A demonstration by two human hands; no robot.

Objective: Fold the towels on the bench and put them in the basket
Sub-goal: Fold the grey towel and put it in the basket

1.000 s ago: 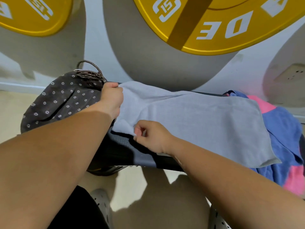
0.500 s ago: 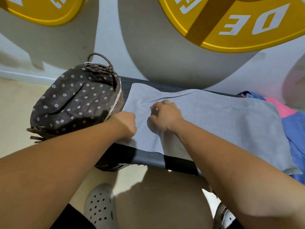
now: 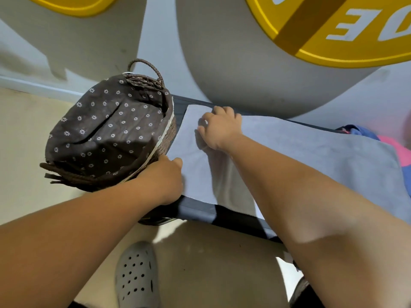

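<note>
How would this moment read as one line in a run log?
grey towel: spread on bench | left hand: on its near-left corner | right hand: grips its far-left part | basket: no towels inside

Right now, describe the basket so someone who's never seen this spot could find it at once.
Under the big yellow disc on the wall runs a dark bench. At its left end, beside the grey towel, sits the basket. It is the only woven thing there: brown, with a loop handle and a dark lining dotted with small white flowers.
</note>
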